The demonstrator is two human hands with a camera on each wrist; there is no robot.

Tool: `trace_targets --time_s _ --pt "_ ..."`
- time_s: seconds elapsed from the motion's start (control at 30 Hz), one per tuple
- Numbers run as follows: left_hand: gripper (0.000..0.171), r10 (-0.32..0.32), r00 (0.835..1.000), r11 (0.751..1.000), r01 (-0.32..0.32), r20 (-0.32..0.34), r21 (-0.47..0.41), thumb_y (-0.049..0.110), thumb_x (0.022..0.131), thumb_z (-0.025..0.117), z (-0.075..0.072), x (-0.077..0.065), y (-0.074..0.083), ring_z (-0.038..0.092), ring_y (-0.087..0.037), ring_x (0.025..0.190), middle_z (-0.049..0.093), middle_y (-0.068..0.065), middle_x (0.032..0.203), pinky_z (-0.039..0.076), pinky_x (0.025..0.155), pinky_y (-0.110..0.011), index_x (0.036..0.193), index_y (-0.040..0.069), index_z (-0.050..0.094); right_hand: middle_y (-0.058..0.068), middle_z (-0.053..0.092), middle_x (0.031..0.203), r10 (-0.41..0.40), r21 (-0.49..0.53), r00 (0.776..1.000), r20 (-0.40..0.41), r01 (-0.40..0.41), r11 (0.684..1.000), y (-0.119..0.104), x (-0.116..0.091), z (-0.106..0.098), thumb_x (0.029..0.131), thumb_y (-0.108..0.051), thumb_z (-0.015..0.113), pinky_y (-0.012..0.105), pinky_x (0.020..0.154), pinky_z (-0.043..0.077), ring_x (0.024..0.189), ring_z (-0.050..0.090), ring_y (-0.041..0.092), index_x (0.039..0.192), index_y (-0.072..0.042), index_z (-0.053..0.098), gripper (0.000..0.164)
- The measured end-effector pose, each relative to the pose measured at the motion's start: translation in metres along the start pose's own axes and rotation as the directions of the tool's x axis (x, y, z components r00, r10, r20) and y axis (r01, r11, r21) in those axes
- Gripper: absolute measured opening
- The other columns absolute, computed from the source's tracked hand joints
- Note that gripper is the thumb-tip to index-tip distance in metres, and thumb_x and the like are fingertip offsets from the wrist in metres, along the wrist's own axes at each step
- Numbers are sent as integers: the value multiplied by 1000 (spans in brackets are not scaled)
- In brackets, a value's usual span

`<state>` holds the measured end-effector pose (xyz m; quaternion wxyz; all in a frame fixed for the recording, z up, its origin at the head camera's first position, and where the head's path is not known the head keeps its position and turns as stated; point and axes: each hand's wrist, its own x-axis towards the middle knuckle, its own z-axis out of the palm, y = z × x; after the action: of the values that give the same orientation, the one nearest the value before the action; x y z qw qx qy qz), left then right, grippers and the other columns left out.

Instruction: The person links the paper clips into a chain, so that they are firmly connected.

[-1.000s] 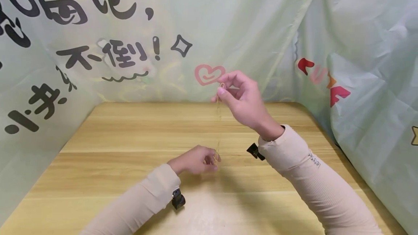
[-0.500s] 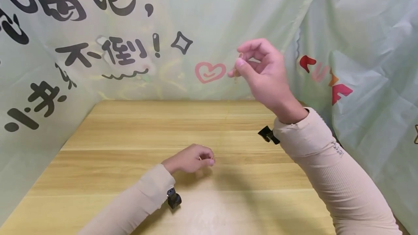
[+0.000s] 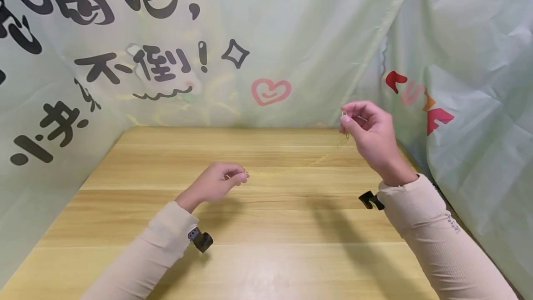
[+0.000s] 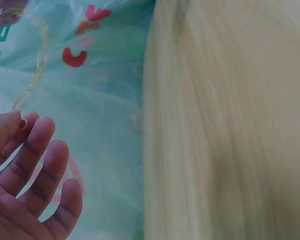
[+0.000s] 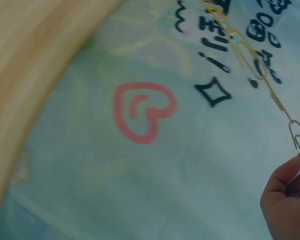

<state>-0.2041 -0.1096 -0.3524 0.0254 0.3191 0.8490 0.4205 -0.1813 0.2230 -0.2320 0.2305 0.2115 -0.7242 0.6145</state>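
A chain of gold paper clips (image 5: 276, 99) hangs in a shallow sag between my two hands, above the table. My left hand (image 3: 215, 181) pinches one end between thumb and fingers, left of the middle in the head view. Higher up at the right, my right hand (image 3: 372, 139) pinches the other end clip. In the left wrist view the linked clips (image 4: 40, 67) rise away from the thumb of the left hand, whose other fingers are spread loosely. The right wrist view shows the links pulled out in a line, with only part of the right hand visible.
The wooden table (image 3: 266, 235) lies below both hands. A pale green printed curtain (image 3: 316, 50) stands behind it and along both sides. Black wrist cameras are strapped at the left cuff (image 3: 202, 240) and the right cuff (image 3: 369, 200).
The right hand rose, then came down farther right. The left hand moved left and slightly up. The chain, steep between the hands before, now spans sideways between them.
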Motion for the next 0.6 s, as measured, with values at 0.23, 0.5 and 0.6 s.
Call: trace_targets --time_s 0.23,0.5,0.6 --pt "15 1 1000 999 -1 -14 41 22 99 58 -10 -3 -2 61 -12 84 68 5 90 53 79 -36 90 15 69 4 58 81 44 -22 999 -18 -44 999 21 -12 -11 93 3 58 19 61 48 68 58 12 99 -8 66 15" --pt "14 -8 998 997 3 59 76 18 98 58 -20 -8 -4 62 -12 83 69 4 89 52 77 -36 93 13 70 4 61 79 51 -6 995 -87 -52 999 28 -10 -24 93 3 59 17 63 49 67 58 11 98 -6 66 12" --pt "14 -14 998 997 9 54 80 18 97 59 -20 -8 -5 62 -12 83 69 4 88 52 77 -36 93 13 71 2 60 79 91 -63 992 -92 -97 993 33 -14 -28 94 -1 59 17 63 49 68 57 11 99 -7 66 11"
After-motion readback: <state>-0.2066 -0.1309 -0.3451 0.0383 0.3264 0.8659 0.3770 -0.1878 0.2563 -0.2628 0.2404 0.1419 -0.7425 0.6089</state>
